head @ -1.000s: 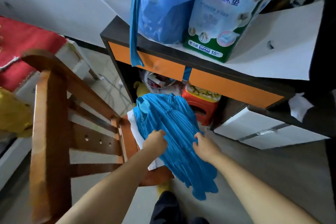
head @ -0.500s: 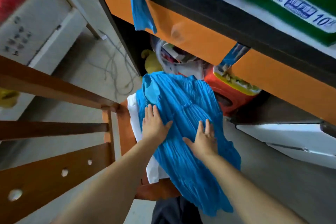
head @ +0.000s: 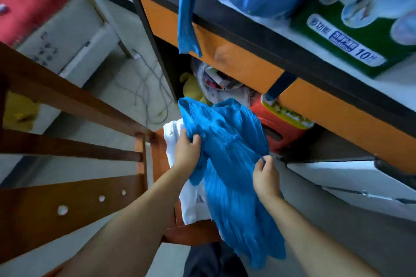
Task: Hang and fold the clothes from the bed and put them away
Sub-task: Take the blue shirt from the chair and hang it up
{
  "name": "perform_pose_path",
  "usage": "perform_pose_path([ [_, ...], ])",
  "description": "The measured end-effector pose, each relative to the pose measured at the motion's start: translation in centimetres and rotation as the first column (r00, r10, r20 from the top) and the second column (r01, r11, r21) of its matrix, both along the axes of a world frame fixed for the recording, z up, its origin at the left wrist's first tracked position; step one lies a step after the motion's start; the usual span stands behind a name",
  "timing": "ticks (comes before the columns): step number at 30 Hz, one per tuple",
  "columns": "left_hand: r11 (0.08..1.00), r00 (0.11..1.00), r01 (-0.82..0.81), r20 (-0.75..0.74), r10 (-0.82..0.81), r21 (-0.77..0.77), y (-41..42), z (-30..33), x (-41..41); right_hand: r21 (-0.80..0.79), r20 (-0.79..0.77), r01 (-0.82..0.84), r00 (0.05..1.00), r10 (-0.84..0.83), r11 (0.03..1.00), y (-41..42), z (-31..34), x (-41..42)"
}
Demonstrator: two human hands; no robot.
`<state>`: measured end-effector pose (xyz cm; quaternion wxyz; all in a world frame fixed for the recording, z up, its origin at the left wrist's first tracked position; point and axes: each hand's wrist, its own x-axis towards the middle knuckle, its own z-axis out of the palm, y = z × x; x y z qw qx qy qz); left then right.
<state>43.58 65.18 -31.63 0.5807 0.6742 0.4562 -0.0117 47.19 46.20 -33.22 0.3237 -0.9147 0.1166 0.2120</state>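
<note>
On the chair seat, my left hand (head: 188, 149) clutches a bunch of the blue pleated garment (head: 227, 164) near its upper part, while my right hand (head: 265, 175) pinches its right edge. It lies over a white cloth (head: 173, 139) on the wooden chair (head: 74, 204), its lower part spilling off the front. I judge this the folding step; next I should draw one side across. Its fabric is thin, finely ribbed and limp, likely to slide.
</note>
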Motion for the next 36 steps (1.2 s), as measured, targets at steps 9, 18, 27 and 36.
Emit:
perform_pose_path([
  [9,0.906,0.923,-0.195,0.242,0.298,-0.376,-4.3,13.8,-1.5,0.188,0.091,-0.146,0.987,0.131,0.971,-3.9,12.5,-1.7],
  [18,0.982,0.9,-0.053,0.417,0.124,-0.179,-8.7,22.8,-11.6,0.341,0.316,-0.432,0.889,0.331,0.835,-8.9,22.2,-4.5],
  [27,0.966,0.868,-0.253,0.457,0.197,0.063,-13.3,30.8,-28.0,0.451,0.427,-0.793,0.594,0.682,0.409,-7.6,32.5,-13.3],
  [36,0.938,0.724,-0.345,0.647,0.238,0.041,-17.0,41.4,-47.9,0.414,0.457,-0.856,-0.098,0.884,-0.309,-1.5,38.3,-34.9],
])
